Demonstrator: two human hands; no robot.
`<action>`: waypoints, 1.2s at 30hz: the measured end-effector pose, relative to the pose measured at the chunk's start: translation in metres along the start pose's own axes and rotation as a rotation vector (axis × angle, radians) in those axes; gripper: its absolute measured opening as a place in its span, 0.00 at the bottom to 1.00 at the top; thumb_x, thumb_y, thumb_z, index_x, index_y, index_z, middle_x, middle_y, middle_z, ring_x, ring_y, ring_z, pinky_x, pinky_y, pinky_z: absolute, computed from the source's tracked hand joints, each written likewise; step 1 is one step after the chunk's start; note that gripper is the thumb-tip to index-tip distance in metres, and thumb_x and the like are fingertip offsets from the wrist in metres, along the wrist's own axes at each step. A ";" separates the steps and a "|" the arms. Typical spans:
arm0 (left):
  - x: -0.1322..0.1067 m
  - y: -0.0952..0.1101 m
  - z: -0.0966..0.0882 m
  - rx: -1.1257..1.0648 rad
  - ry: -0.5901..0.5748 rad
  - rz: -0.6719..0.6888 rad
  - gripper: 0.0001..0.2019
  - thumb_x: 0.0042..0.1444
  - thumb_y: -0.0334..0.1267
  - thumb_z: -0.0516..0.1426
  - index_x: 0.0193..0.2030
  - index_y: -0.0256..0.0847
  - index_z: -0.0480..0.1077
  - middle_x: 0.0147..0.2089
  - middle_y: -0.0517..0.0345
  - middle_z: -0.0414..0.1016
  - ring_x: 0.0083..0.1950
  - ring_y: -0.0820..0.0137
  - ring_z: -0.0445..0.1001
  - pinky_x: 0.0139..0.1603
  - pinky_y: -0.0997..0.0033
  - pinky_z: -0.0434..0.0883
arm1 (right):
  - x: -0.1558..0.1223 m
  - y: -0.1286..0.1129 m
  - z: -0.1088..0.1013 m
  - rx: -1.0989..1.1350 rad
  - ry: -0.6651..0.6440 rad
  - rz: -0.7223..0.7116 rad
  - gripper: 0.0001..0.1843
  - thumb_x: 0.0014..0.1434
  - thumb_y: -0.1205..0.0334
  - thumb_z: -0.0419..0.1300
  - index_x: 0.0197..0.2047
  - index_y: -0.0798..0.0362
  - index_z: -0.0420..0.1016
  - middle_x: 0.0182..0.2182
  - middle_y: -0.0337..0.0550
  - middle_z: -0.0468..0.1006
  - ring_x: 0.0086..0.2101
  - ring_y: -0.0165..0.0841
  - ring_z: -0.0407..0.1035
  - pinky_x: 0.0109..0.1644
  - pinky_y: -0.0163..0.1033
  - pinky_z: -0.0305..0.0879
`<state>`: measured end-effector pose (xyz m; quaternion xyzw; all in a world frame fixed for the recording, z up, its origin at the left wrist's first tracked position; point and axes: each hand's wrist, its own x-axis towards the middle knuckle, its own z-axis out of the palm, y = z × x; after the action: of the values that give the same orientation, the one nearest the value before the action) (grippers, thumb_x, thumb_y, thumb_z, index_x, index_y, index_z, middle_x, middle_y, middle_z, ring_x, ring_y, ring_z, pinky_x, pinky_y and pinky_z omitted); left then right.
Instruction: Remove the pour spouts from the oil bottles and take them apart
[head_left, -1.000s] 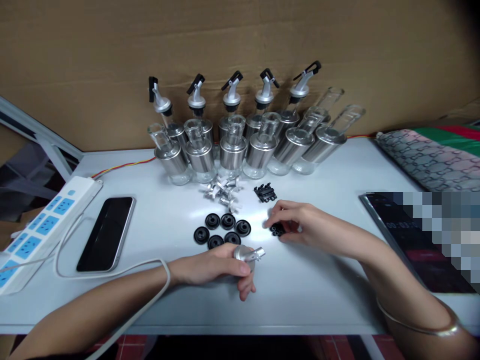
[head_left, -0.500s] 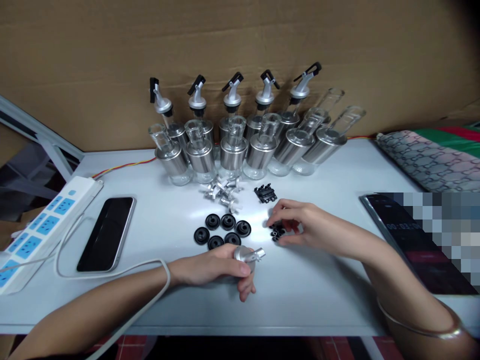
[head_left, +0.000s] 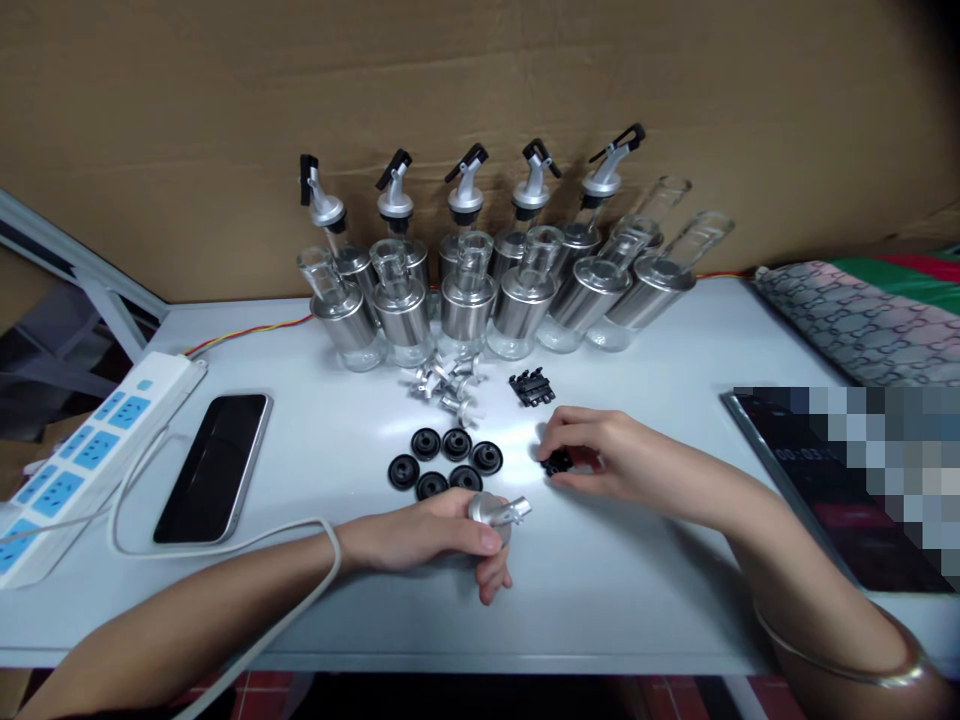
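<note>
Silver spout (head_left: 512, 512) in left hand (head_left: 450, 530), "00:03" (head_left: 799, 455) on dark screen (head_left: 802, 495)

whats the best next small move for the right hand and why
I'd probably have the right hand pinch one small black piece and lift it clear: it curls over that little cluster, while the left hand holds a silver spout with its narrow end exposed.

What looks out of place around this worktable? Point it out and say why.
The white cable stands out: it loops across the left forearm instead of lying clear of it, so it might snag if the left hand moves. I see no spill or breakage.
</note>
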<state>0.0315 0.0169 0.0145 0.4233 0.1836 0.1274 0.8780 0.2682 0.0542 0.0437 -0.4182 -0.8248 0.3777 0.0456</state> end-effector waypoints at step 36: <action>0.001 -0.017 -0.003 -0.060 0.041 0.041 0.32 0.55 0.70 0.41 0.37 0.39 0.59 0.29 0.60 0.69 0.26 0.73 0.69 0.44 0.62 0.66 | 0.005 -0.041 0.036 0.000 0.402 -0.344 0.17 0.56 0.50 0.63 0.42 0.55 0.72 0.36 0.47 0.75 0.35 0.35 0.70 0.37 0.39 0.68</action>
<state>0.0326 0.0091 -0.0008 0.3978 0.1889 0.1595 0.8835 0.2237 0.0217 0.0436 -0.3388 -0.8581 0.2736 0.2721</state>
